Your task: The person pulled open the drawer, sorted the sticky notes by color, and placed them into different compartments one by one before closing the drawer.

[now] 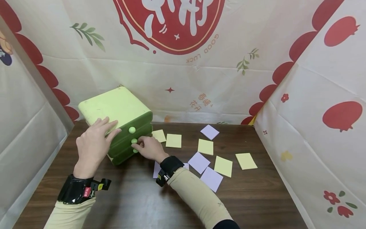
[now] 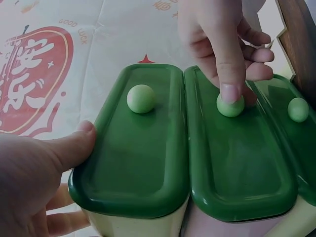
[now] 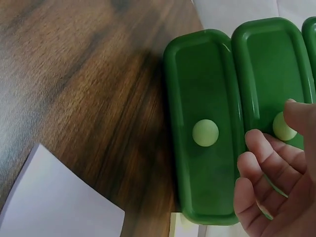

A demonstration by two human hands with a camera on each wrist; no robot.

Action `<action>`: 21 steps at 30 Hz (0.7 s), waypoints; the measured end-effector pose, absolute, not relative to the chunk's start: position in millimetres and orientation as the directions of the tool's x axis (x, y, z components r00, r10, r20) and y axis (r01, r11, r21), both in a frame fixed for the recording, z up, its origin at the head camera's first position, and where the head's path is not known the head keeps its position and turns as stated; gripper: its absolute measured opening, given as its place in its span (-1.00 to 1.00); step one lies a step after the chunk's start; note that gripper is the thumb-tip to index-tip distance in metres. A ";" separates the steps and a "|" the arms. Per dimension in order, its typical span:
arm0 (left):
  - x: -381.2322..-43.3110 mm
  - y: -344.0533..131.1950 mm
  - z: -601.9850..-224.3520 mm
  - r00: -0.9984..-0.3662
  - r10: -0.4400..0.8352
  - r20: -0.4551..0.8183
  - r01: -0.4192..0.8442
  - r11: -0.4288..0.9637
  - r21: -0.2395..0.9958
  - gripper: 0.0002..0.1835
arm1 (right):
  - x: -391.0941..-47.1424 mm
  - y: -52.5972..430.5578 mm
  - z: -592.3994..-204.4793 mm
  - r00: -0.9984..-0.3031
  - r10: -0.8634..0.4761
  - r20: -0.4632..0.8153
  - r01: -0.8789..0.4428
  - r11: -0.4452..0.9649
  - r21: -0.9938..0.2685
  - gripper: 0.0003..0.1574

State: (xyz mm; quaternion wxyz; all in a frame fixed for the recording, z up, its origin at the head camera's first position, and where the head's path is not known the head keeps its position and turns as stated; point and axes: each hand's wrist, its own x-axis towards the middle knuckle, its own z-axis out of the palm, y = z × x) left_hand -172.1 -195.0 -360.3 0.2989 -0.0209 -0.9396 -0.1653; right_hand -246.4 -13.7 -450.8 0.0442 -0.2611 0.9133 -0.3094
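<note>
A small drawer cabinet [image 1: 117, 105] with a pale green top and three dark green drawer fronts stands at the left of the table. Each front carries a round light green knob. My right hand [image 1: 151, 149] pinches the middle drawer's knob [image 2: 230, 105] between thumb and finger; its other fingers curl loosely in the right wrist view. That middle drawer [image 2: 242, 163] sits about level with its neighbours. My left hand [image 1: 94, 144] rests at the cabinet's top and near edge, fingers extended, thumb by the top drawer [image 2: 140, 168]. The bottom knob [image 3: 205, 133] is untouched.
Several yellow sticky-note pads [image 1: 173, 141] and purple ones [image 1: 199, 162] lie scattered on the dark wooden table [image 1: 137, 200], right of the cabinet. A purple pad [image 1: 156, 169] lies partly under my right wrist. Printed cloth [image 1: 183, 82] walls the back and sides.
</note>
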 end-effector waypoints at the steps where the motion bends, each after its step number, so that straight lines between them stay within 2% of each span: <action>1: -172.1 -195.0 -360.6 -0.819 -0.062 0.570 0.138 0.944 0.300 -0.56 | -246.0 -14.1 -450.9 -0.859 -0.505 0.081 -0.450 0.672 -0.588 -0.61; 11: -172.4 -193.9 -361.9 -0.821 -0.055 0.568 0.148 0.941 0.306 -0.59 | -242.7 -18.3 -450.5 -0.892 -0.441 0.099 -0.417 0.717 -0.559 -0.57; 21: -173.5 -194.2 -364.5 -0.808 -0.060 0.587 0.159 0.936 0.315 -0.61 | -245.8 -17.2 -456.0 -0.889 -0.439 0.130 -0.441 0.746 -0.500 -0.59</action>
